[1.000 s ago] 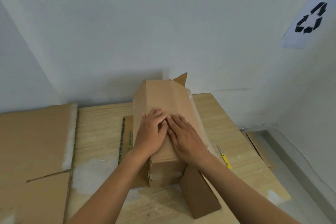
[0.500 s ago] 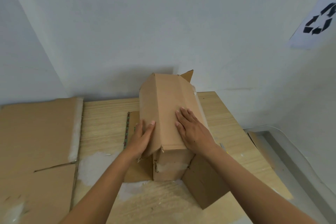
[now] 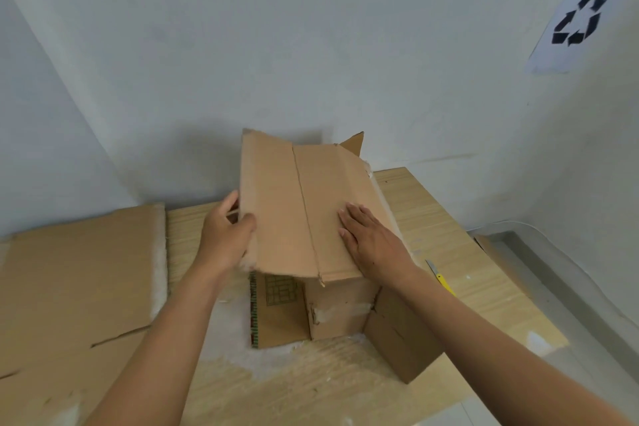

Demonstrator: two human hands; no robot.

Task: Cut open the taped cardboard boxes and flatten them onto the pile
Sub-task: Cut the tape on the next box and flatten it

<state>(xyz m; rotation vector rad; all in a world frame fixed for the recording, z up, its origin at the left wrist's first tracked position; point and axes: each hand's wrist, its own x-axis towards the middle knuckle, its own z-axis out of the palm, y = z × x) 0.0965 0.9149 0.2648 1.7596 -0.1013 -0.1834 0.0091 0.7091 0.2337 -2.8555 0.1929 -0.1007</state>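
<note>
A brown cardboard box (image 3: pixel 304 204) stands in the middle of the wooden table (image 3: pixel 449 228), cut open, with loose flaps spread at its near end. My left hand (image 3: pixel 224 239) grips the left edge of its top panel, thumb on top and fingers underneath. My right hand (image 3: pixel 371 242) lies flat with straight fingers on the right half of that panel. A yellow utility knife (image 3: pixel 441 278) lies on the table just right of my right wrist. Flattened cardboard sheets (image 3: pixel 79 273) form a pile at the left.
White walls close in behind and to the right, one bearing a paper recycling sign (image 3: pixel 581 17). The table's right edge drops to a grey floor (image 3: pixel 570 287) with a cardboard scrap (image 3: pixel 498 256) on it. Torn tape residue marks the tabletop.
My left hand slid off the top of the box to its left edge and took hold of the panel, which has lifted and widened. My right hand stayed pressed flat on top.
</note>
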